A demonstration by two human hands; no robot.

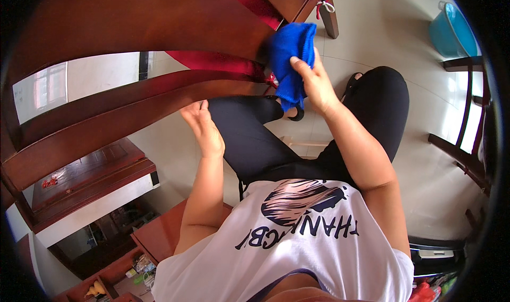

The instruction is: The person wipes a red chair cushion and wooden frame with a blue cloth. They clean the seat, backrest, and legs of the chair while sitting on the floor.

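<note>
My right hand [318,83] holds a folded blue cloth [290,59], thumb on top, against the end of a broad panel of a dark reddish-brown wooden chair back [159,19]. My left hand [205,129] is at the lower edge of the chair's curved lower rail [131,119], its fingertips partly hidden by the wood. Behind the slats shows a red seat cushion [223,63], tied on with cords. My legs in black trousers [255,131] are bent apart below the chair.
A light-blue bucket [450,31] stands on the tiled floor [370,35] at the upper right. Another wooden chair [458,146] is at the right edge. To the lower left are a wooden-topped cabinet [95,178] and an open drawer [127,280] of small items. A wooden stool [306,143] shows beneath me.
</note>
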